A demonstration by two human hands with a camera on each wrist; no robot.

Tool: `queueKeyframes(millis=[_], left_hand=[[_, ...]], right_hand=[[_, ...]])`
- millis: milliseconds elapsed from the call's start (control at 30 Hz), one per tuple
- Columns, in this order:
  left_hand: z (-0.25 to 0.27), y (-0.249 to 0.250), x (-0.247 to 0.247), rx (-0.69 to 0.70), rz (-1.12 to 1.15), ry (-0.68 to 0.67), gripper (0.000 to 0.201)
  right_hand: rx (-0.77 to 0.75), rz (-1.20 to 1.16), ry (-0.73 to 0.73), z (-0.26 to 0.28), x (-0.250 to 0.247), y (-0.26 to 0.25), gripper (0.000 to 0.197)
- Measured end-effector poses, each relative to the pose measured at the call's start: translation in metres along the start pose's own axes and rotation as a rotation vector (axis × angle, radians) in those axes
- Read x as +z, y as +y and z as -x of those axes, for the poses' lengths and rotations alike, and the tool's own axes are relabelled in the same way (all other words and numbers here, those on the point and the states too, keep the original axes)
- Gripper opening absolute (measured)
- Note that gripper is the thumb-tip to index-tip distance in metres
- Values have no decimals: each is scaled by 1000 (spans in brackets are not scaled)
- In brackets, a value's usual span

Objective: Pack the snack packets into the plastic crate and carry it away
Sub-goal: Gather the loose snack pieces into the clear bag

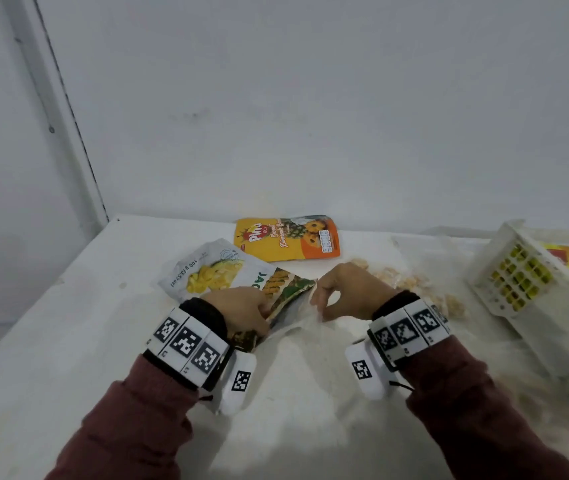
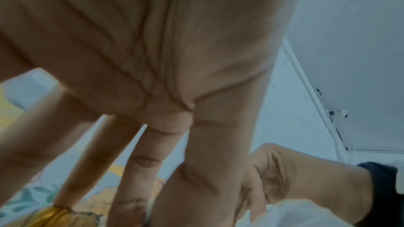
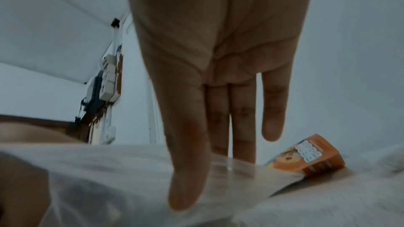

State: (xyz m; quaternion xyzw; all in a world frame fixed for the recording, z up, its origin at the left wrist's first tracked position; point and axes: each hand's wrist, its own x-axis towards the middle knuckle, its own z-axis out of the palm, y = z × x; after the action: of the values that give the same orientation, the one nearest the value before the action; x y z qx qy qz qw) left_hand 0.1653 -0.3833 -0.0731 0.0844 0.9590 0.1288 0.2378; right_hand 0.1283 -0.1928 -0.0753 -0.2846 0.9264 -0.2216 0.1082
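Note:
A green and brown snack packet (image 1: 291,291) lies mid-table, and my left hand (image 1: 264,315) grips its near end, fingers (image 2: 142,170) running down onto it. My right hand (image 1: 319,304) pinches thin clear plastic (image 1: 307,323) next to that packet between thumb and forefinger; in the right wrist view the thumb (image 3: 188,187) presses on the plastic sheet (image 3: 109,179). A white jackfruit packet (image 1: 206,271) lies just left of the green one. An orange pineapple packet (image 1: 286,239) lies by the wall. The white plastic crate (image 1: 518,306) stands tilted at the right with yellow packets inside.
The white table (image 1: 68,341) meets a white wall at the back, and its left edge drops off. A clear bag of pale orange snack lumps (image 1: 414,285) lies between my right hand and the crate. The orange packet (image 3: 306,158) also shows in the right wrist view.

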Motion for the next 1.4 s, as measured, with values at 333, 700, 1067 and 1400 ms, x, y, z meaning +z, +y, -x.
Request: queueKeyframes(millis=[333,700,1067,1400], left_hand=[[2,4,2,10,61,11,34],[13,23,-11,218,307,270,30],[14,126,-16,514,636,737,21],[-12,192,-13,458,696,533,17]], right_hand=[[-46,-78,87,1,-14,-7,15],[14,-48,146,29,-59,-17,18],[71,-117,405,81,-117,-4,60],[10,-311,321,111,-124,44,42]])
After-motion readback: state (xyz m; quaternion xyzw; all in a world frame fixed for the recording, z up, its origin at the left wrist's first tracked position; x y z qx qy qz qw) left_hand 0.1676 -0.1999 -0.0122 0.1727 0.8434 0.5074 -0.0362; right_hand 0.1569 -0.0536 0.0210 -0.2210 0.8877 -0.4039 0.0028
